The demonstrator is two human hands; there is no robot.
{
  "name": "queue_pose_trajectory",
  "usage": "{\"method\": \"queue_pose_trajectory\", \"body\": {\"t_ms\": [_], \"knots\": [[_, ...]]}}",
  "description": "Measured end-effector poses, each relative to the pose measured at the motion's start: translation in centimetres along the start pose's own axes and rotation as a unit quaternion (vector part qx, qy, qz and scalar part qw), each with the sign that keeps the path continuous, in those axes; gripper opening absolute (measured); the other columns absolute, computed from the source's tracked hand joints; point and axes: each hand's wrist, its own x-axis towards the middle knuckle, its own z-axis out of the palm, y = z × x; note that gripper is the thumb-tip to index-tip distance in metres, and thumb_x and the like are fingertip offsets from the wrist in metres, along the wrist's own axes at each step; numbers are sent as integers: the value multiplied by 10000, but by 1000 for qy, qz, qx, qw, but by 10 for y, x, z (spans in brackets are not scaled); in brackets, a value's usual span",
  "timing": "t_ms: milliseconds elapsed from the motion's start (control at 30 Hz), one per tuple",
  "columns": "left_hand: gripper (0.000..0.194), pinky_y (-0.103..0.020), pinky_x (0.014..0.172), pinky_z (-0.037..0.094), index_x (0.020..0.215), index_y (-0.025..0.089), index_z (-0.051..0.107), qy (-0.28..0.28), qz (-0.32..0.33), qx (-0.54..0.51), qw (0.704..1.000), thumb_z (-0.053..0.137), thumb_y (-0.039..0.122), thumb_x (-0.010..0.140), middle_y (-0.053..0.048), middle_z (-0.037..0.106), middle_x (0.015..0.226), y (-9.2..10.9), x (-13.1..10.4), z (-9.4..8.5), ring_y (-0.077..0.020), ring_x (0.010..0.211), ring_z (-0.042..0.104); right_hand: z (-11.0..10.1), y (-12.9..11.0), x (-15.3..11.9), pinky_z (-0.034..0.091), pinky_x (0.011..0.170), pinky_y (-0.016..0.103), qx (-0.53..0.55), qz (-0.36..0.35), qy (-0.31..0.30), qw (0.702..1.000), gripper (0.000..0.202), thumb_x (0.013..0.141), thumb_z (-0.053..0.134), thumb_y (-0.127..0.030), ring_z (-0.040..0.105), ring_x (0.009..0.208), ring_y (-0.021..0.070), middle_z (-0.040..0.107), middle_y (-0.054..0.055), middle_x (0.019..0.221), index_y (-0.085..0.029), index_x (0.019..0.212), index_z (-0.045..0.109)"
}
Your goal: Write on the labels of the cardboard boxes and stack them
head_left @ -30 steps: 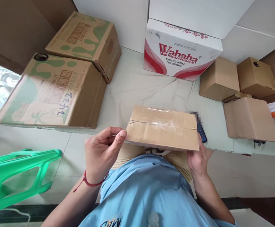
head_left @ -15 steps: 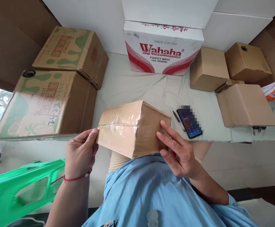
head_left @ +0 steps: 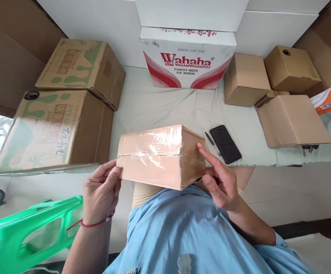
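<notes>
A small brown cardboard box, sealed along its top seam with shiny clear tape, is held tilted over my lap. My left hand pinches its left end, thumb on the near side. At the right end, my right hand lays its index finger on the side face while the other fingers curl at the lower edge. Just beyond the box, a black phone with a dark screen and a pen lie on the covered table.
Two coconut cartons stand at the left. At the back is a white-and-red Wahaha water carton. Several brown boxes and an orange-and-white item sit at the right. A green plastic stool stands on the floor at lower left.
The box has turned slightly, bringing its taped face more toward me. My right hand's fingers have shifted, leaving the index finger extended on the end. The phone's lit screen has gone dark.
</notes>
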Motion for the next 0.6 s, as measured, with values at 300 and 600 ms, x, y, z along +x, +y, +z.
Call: {"method": "queue_pose_trajectory", "body": {"t_ms": [300, 600], "knots": [[489, -162, 447, 423, 1139, 202, 834, 1, 118, 101, 988, 1006, 396, 725, -9, 803, 803, -2, -28, 0, -55, 498, 523, -8, 20, -7, 314, 421, 296, 128, 150, 196, 961, 642, 1030, 570, -710, 311, 423, 73, 825, 99, 961, -228, 1414, 751], [336, -191, 479, 418, 1204, 295, 827, -58, 300, 168, 937, 872, 192, 888, -59, 847, 1200, -2, -31, 15, -14, 486, 412, -10, 39, 0, 560, 570, 297, 166, 273, 201, 926, 535, 866, 876, -537, 748, 784, 204, 846, 88, 1072, -243, 1304, 789]]}}
